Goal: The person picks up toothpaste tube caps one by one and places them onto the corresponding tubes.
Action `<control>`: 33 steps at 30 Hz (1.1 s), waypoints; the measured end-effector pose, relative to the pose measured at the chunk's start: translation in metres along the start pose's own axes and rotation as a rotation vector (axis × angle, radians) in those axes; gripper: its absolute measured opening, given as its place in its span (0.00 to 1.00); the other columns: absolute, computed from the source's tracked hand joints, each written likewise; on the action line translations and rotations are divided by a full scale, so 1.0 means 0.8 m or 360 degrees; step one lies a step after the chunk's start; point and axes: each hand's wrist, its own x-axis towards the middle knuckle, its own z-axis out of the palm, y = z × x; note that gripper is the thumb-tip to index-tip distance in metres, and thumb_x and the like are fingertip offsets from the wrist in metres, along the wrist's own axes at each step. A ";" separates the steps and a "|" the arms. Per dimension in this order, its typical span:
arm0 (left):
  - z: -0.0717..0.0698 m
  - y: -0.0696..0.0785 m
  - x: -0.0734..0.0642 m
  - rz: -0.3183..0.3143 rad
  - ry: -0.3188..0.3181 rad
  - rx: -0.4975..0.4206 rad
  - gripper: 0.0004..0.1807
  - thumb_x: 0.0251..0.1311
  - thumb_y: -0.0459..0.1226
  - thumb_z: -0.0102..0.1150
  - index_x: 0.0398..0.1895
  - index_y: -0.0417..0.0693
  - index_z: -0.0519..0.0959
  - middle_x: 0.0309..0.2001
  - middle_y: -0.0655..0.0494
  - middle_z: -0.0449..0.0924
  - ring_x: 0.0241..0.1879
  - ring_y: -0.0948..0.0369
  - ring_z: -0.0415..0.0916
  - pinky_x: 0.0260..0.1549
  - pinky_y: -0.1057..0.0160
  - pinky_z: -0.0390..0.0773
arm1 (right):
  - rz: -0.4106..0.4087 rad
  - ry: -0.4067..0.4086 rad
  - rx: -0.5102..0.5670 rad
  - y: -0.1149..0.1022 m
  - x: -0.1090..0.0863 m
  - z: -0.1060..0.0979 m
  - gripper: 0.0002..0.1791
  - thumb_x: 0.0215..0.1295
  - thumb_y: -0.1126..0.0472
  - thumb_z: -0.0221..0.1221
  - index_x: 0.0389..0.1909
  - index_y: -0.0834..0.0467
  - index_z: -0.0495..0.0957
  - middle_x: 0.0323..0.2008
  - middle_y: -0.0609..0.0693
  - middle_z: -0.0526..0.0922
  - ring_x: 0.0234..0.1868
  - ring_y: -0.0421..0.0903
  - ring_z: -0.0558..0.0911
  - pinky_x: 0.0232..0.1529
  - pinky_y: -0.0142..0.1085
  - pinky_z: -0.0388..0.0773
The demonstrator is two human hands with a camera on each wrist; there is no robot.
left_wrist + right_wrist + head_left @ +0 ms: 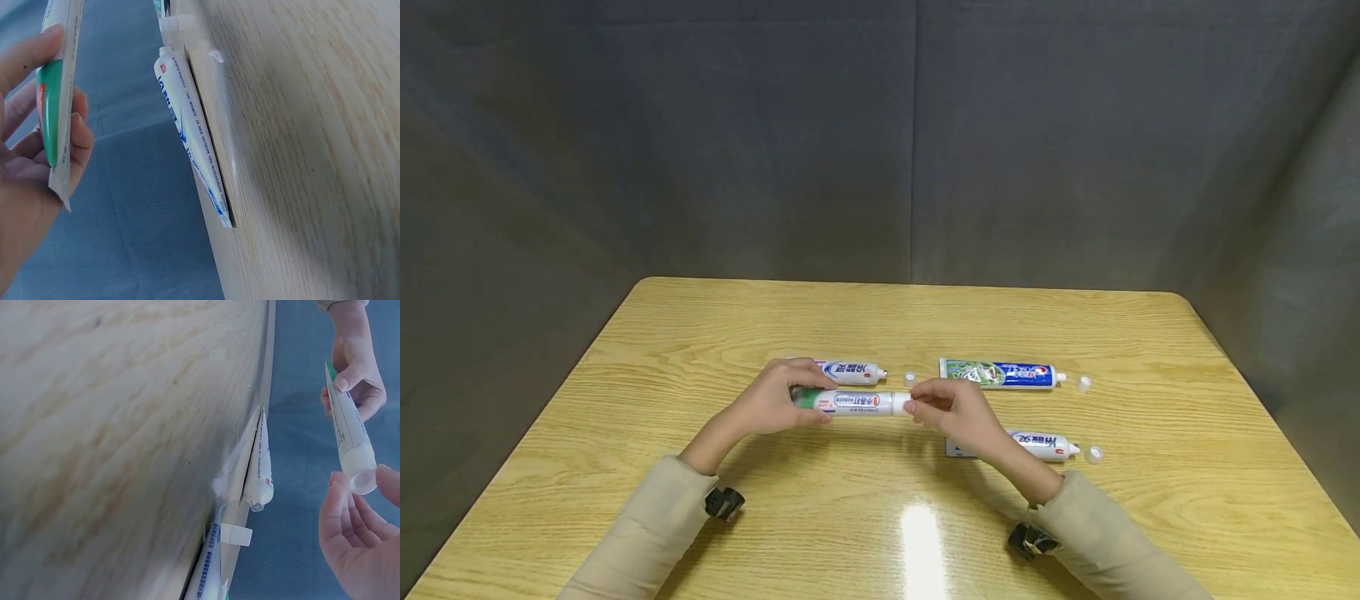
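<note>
A white and green toothpaste tube (859, 403) is held level above the table. My left hand (773, 402) grips its green tail end between thumb and fingers. At the other end, the thumb and fingers of my right hand (964, 414) pinch the white cap (362, 480), which sits on the tube. Behind the held tube lies a white toothpaste tube (187, 125), uncapped, partly covered by my left hand in the head view. Another white tube (1048, 446) lies partly behind my right forearm, its nozzle bare.
A blue and green toothpaste tube (1000, 373) lies uncapped at the back right. Small white caps (910, 378) stand off the nozzles, one of them beside the blue tube (1084, 383) and one by the front white tube (1094, 454). The wooden table (820, 517) ends before a grey curtain.
</note>
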 end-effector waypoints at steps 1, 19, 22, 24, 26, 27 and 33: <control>0.000 0.000 0.000 0.0003 0.0001 -0.0001 0.17 0.40 0.35 0.72 0.38 0.43 0.83 0.36 0.55 0.79 0.33 0.60 0.72 0.27 0.66 0.70 | -0.0001 -0.0004 0.0000 -0.001 0.000 0.000 0.14 0.59 0.63 0.59 0.39 0.71 0.78 0.32 0.58 0.82 0.30 0.53 0.81 0.31 0.40 0.78; 0.002 0.000 0.001 -0.0005 0.0019 0.0002 0.18 0.39 0.33 0.72 0.38 0.44 0.83 0.36 0.57 0.79 0.33 0.62 0.72 0.28 0.67 0.70 | -0.0059 -0.0008 -0.0092 0.003 0.000 -0.004 0.16 0.66 0.58 0.52 0.39 0.69 0.79 0.28 0.60 0.81 0.26 0.56 0.81 0.27 0.37 0.78; 0.002 0.001 0.001 -0.0002 0.0013 -0.0011 0.17 0.40 0.33 0.72 0.39 0.43 0.83 0.37 0.56 0.79 0.34 0.61 0.72 0.28 0.66 0.70 | -0.0042 0.0036 -0.0113 0.003 -0.001 -0.005 0.15 0.64 0.58 0.55 0.42 0.67 0.78 0.32 0.57 0.82 0.30 0.51 0.81 0.30 0.36 0.77; 0.002 0.000 0.001 0.0004 0.0010 -0.0014 0.17 0.40 0.34 0.72 0.39 0.43 0.83 0.37 0.55 0.79 0.34 0.61 0.72 0.28 0.66 0.70 | -0.0038 0.0054 -0.0093 0.002 -0.002 -0.005 0.15 0.60 0.60 0.59 0.43 0.66 0.78 0.36 0.55 0.81 0.33 0.48 0.80 0.33 0.36 0.77; 0.001 0.000 0.000 0.0007 0.0006 -0.0013 0.17 0.41 0.35 0.72 0.39 0.42 0.83 0.37 0.55 0.79 0.34 0.61 0.72 0.28 0.67 0.70 | -0.0055 0.0059 -0.0060 0.001 -0.003 -0.005 0.15 0.57 0.63 0.62 0.44 0.67 0.77 0.40 0.56 0.80 0.35 0.48 0.79 0.35 0.37 0.77; 0.001 0.000 0.000 0.0007 0.0003 -0.0014 0.17 0.41 0.35 0.72 0.39 0.42 0.83 0.37 0.55 0.79 0.34 0.61 0.72 0.28 0.66 0.70 | -0.0064 0.0056 -0.0030 0.001 -0.003 -0.005 0.16 0.55 0.65 0.63 0.44 0.67 0.77 0.41 0.57 0.80 0.37 0.49 0.79 0.36 0.37 0.77; 0.000 0.001 0.001 0.0019 0.0006 -0.0022 0.17 0.40 0.34 0.72 0.39 0.43 0.83 0.37 0.55 0.79 0.33 0.61 0.72 0.28 0.66 0.71 | -0.0125 0.0060 0.0062 0.000 -0.003 -0.001 0.19 0.46 0.74 0.66 0.42 0.68 0.76 0.41 0.58 0.78 0.39 0.55 0.78 0.37 0.35 0.77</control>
